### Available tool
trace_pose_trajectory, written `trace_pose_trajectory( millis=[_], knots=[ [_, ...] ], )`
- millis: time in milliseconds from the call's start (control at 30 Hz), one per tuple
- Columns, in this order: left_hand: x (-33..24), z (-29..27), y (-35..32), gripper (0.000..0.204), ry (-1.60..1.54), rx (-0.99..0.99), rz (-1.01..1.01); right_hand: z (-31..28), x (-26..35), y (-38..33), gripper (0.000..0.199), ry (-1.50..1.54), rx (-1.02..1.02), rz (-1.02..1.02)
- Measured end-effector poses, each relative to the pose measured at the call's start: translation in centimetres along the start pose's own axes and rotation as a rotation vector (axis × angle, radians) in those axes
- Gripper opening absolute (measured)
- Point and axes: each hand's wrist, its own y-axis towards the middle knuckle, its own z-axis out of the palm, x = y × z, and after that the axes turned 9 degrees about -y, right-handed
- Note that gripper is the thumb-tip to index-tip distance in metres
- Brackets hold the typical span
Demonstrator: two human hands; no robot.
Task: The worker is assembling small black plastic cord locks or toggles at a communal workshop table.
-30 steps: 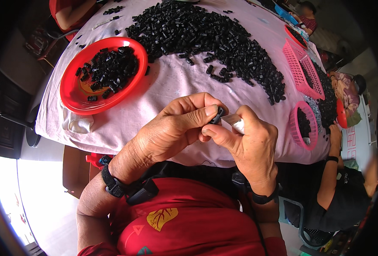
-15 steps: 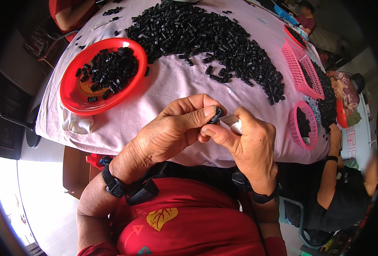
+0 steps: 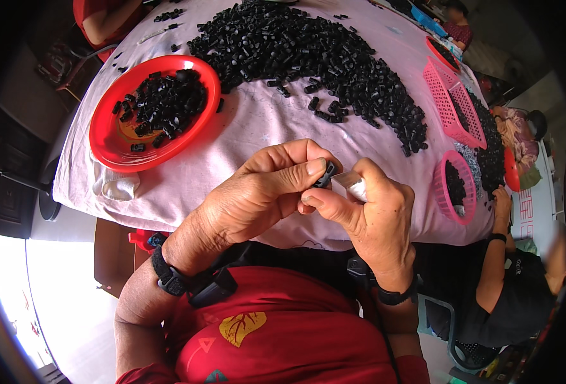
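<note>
Between its thumb and fingers, my left hand (image 3: 270,185) pinches a small black cylindrical part (image 3: 325,175), probably plastic or rubber. My right hand (image 3: 383,221) grips a short flat blade (image 3: 344,179) with a white wrapped end. The blade's edge meets the black part or lies right beside it; the exact contact is too small to tell. Both hands are over the near edge of the table. To the left a red plate (image 3: 104,148) holds many similar black parts. A large heap of black parts (image 3: 296,48) spreads across the far side.
Pink cloth (image 3: 251,121) covers the table. At right stand a pink rectangular basket (image 3: 446,105) and a round pink basket (image 3: 470,192) with black parts. A co-worker's arm (image 3: 493,269) reaches in there. A white cloth item (image 3: 117,184) lies below the red plate.
The blade and my right fingers have shifted very slightly to the right. The black part has turned a little in my left fingers.
</note>
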Motion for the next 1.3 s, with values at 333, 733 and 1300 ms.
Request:
trace_pose_trajectory(
  millis=[333,733,1300],
  knots=[
    [0.2,-0.4,0.1,0.021,-0.016,0.007,-0.017,0.7,-0.5,-0.1,0.047,-0.024,0.043,-0.018],
    [0.2,-0.4,0.2,0.020,-0.015,0.007,-0.020,0.2,0.1,0.1,0.047,0.006,-0.010,-0.017],
    [-0.4,-1.2,0.2,0.026,0.023,0.028,-0.028,0.5,0.0,0.2,0.026,0.475,-0.039,-0.125]
  ],
)
